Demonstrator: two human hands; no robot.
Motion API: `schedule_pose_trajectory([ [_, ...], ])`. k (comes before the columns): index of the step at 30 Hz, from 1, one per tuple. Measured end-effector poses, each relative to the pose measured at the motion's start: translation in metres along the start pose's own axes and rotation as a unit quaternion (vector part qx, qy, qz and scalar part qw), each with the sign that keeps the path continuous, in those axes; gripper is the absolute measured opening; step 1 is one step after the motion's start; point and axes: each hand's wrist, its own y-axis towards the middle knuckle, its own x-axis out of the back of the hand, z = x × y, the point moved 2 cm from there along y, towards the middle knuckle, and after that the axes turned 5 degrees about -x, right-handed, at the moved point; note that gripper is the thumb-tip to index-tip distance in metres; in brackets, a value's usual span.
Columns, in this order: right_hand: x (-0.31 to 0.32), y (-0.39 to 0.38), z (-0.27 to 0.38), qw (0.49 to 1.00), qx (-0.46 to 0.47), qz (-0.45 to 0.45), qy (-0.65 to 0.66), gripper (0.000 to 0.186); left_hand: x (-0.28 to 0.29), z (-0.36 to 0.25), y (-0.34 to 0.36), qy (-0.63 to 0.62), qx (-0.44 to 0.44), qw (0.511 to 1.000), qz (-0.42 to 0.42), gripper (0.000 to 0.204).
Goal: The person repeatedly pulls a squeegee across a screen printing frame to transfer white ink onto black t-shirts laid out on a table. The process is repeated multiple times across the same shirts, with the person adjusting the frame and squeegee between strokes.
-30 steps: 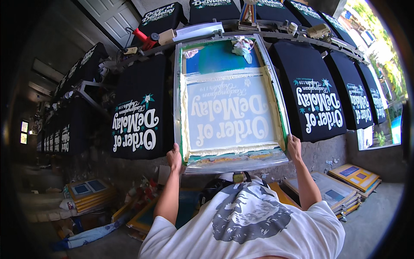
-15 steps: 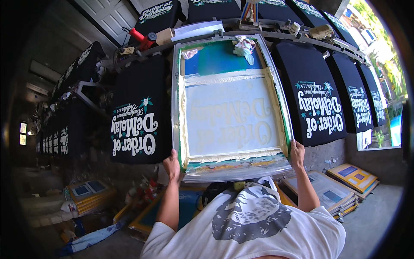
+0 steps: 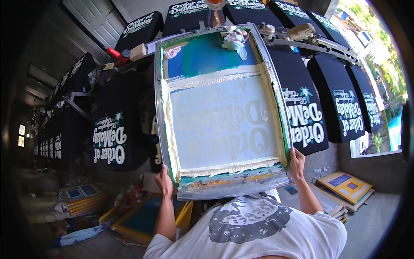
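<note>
Both my hands hold a large screen-printing frame (image 3: pixel 233 190) in front of my body. My left hand (image 3: pixel 164 180) is closed on its lower left side. My right hand (image 3: pixel 297 164) grips the lower right side. Thick cream-white ink lines the edges of the pale mesh (image 3: pixel 224 125), where mirrored lettering shows faintly. Beyond a ridge of ink is a blue-green strip (image 3: pixel 202 58) with a crumpled multicoloured rag (image 3: pixel 235 42) and a smaller pinkish scrap (image 3: pixel 173 52). Part of a printed dark shirt shows past the frame's left edge; the frame hides the rest.
Dark printed shirts on boards stand left (image 3: pixel 110 142) and right (image 3: pixel 340 108), with more behind. A metal rail (image 3: pixel 319 45) carries a beige tool (image 3: pixel 300 31). A red tool (image 3: pixel 113 53) lies at far left. Stacked yellow-edged screens (image 3: pixel 345 185) lie low on both sides.
The frame has come nearer to me and shifted left, tilting a little, with both hands still on it. Part of a printed shirt now shows past its left edge.
</note>
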Motion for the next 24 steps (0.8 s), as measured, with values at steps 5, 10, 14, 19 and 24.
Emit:
schedule_pose_trajectory([
  [5, 0.107, 0.064, -0.050, 0.999, 0.040, -0.023, 0.005, 0.039, -0.095, -0.014, -0.072, -0.049, 0.038, 0.998, 0.031, 0.052],
  [10, 0.211, 0.108, -0.073, 0.999, 0.008, -0.022, -0.039, 0.039, -0.180, -0.069, -0.158, -0.047, 0.017, 0.998, 0.045, 0.052],
  [14, 0.268, 0.129, -0.093, 0.998, 0.006, -0.031, -0.056, 0.038, -0.221, -0.080, -0.203, -0.020, 0.011, 0.998, 0.062, 0.053],
  [19, 0.298, 0.146, -0.113, 0.999, -0.003, -0.031, -0.034, 0.038, -0.248, -0.085, -0.231, 0.019, 0.033, 0.997, 0.069, 0.056],
  [24, 0.310, 0.159, -0.129, 1.000, -0.004, -0.024, -0.019, 0.039, -0.264, -0.076, -0.237, 0.045, 0.015, 0.996, 0.071, 0.057],
])
